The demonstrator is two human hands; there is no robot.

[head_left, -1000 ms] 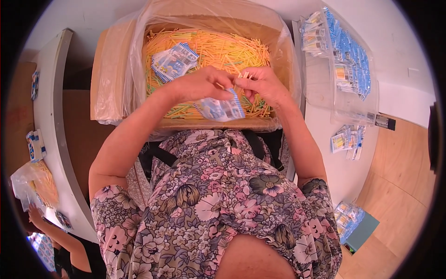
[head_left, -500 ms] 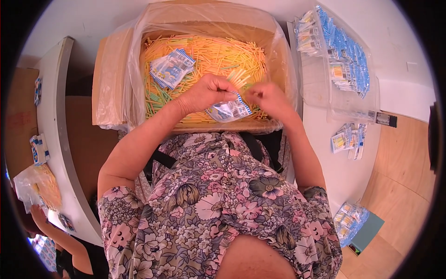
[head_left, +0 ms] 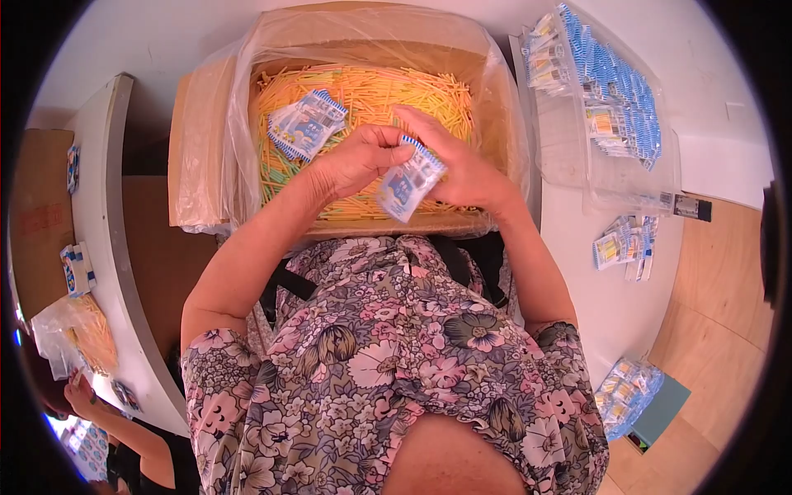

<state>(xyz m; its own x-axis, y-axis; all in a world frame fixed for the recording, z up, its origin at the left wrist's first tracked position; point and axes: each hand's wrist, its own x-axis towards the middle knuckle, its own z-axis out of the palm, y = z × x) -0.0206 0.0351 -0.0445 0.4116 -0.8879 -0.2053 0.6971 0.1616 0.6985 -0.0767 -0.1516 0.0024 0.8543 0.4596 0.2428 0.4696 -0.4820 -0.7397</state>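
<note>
My left hand point(head_left: 360, 162) pinches the top corner of a small clear plastic packet point(head_left: 410, 183) with blue-and-white striped edges and blue print. The packet hangs tilted over the near part of a cardboard box. Close against its right side is my right hand point(head_left: 464, 172), its fingers stretched up and to the left past the packet's top; its thumb is hidden. Below both hands lie many thin yellow, orange and green sticks point(head_left: 371, 91) that fill the box. A few similar packets point(head_left: 307, 124) rest on the sticks at the left.
Clear plastic lines the cardboard box point(head_left: 195, 153). To the right, a clear bin point(head_left: 569, 153) holds rows of packets, and loose packets point(head_left: 624, 245) lie nearby. A blue bag of packets point(head_left: 627, 396) is lower right. Another person's hand point(head_left: 80, 394) shows at far left, by a bag of sticks point(head_left: 87, 334).
The packet has turned so its printed side shows. My right hand has moved left, up against the packet. The pale bundle of sticks seen between my hands is out of sight.
</note>
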